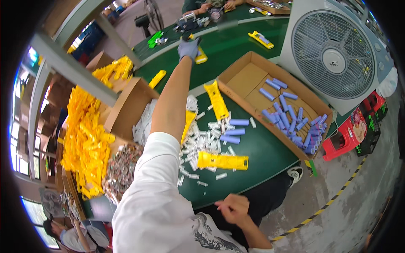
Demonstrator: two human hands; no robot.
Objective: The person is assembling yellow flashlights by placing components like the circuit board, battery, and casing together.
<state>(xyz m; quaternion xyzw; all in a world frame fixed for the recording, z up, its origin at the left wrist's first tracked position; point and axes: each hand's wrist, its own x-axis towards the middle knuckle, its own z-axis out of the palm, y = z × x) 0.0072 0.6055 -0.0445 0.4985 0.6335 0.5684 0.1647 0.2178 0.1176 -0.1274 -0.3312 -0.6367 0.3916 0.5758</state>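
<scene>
My left hand (188, 48), in a grey glove, is stretched far out over the green conveyor belt (236, 36). Beside it lies a yellow plastic housing (201, 56) with something pale in it; the fingers are mostly hidden behind the hand. Low over my lap hovers my right hand (234, 208), bare and loosely curled, with nothing visible in it. Between my arms, the green table (257, 158) carries a yellow housing (222, 161) near its front edge and another yellow housing (216, 100) farther back. Small white plastic pieces (202, 141) and several purple cylindrical cells (232, 132) lie among them.
At right, a cardboard tray (238, 93) holds many purple cells, beside a large box fan (333, 59). Yellow parts (86, 139) are heaped at left, next to a bag of small metal parts (122, 170). Across the belt, a co-worker's hands (230, 5) are visible.
</scene>
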